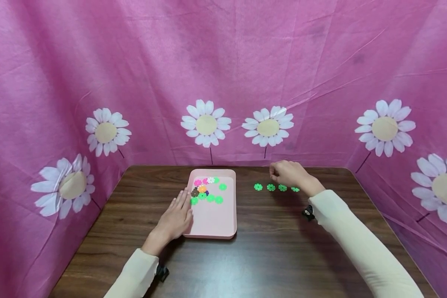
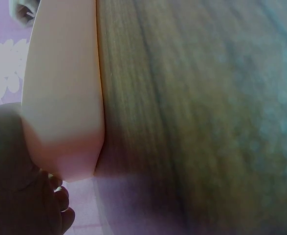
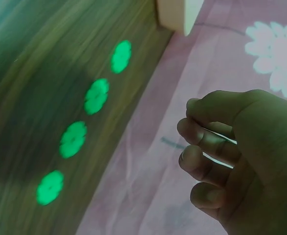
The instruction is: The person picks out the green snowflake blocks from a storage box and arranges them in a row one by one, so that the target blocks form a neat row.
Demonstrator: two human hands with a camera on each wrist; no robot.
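My left hand [image 1: 175, 215] rests along the left rim of a pink tray [image 1: 212, 221], its fingers fairly straight. In the left wrist view that hand [image 2: 16, 171] lies against the tray's side wall [image 2: 65, 83]. Inside the tray, toward its far end, are flower-shaped plastic discs: several green ones [image 1: 218, 200], an orange one [image 1: 202, 188], a brown one [image 1: 195, 192], a white one [image 1: 210, 180] and pink ones [image 1: 198, 182]. My right hand [image 1: 288, 173] hovers over a row of several green flower discs [image 1: 258, 187]. Seen from the right wrist, its fingers [image 3: 207, 142] are loosely bent with nothing visible between them.
The row of discs lies on a dark wooden table [image 1: 268, 256], right of the tray and near the table's far edge. A pink curtain [image 1: 231, 62] printed with large white daisies hangs behind the table and on both sides.
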